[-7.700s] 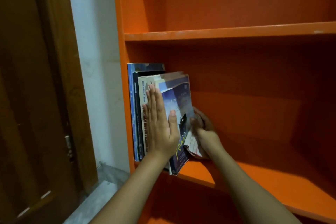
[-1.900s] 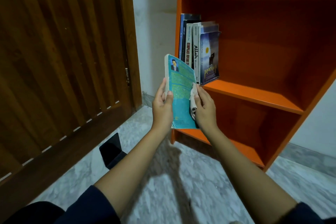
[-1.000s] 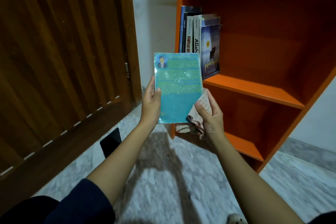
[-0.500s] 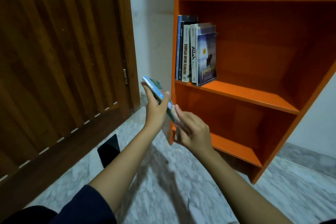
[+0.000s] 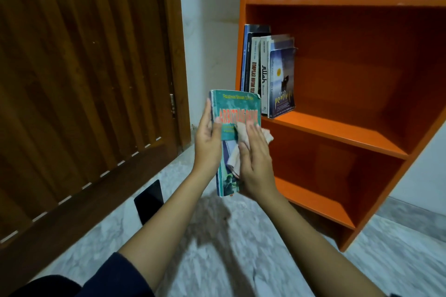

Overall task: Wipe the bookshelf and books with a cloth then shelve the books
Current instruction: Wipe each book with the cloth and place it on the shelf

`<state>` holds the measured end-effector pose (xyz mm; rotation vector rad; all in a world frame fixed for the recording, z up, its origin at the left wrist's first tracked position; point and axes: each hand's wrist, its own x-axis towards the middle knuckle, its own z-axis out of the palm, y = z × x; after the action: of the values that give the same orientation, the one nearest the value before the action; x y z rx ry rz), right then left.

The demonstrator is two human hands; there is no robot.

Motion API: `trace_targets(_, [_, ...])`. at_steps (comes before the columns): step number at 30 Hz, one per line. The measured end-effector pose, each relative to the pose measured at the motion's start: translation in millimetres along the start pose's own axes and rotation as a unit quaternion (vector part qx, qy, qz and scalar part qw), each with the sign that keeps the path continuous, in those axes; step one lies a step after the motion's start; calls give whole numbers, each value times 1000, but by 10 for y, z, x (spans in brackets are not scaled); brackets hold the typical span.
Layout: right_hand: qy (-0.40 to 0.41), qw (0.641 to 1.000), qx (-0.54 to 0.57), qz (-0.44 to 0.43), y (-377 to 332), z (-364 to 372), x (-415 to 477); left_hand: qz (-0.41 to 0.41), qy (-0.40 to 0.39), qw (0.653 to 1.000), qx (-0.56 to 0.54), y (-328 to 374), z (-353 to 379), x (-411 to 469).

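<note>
I hold a teal book with red title letters upright in front of me, front cover facing me. My left hand grips its spine edge. My right hand presses a pale pinkish cloth flat against the cover. Behind the book stands an orange bookshelf. Several books stand upright at the left end of its middle shelf.
A brown slatted wooden door fills the left side. A white wall strip separates door and shelf. A black flat object leans by the door on the grey marble floor. The shelves below and above the books hold nothing visible.
The teal book was flipped from its back cover, through a flat tilt, to its front cover facing me. My right hand with the cloth moved from behind the book onto the front cover.
</note>
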<state>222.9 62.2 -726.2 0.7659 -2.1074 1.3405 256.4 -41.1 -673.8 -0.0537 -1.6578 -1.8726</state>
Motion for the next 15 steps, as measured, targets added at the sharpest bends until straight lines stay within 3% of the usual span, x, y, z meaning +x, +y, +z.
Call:
trace_targets(4, [-15, 997, -33, -75, -208, 4, 404, -16, -61, 998, 7, 69, 34, -51])
trace_targets(8, [-17, 993, -41, -113, -125, -85, 714, -30, -41, 998, -46, 135, -13, -8])
trace_targets(11, [51, 997, 46, 30, 18, -52, 682, -23, -15, 998, -64, 132, -16, 13])
trace_targets(13, [70, 969, 149, 184, 113, -2, 602, -26, -6, 998, -65, 101, 6, 10])
trace_targets(15, [91, 950, 162, 251, 129, 15, 531, -27, -4, 998, -64, 61, 31, -1])
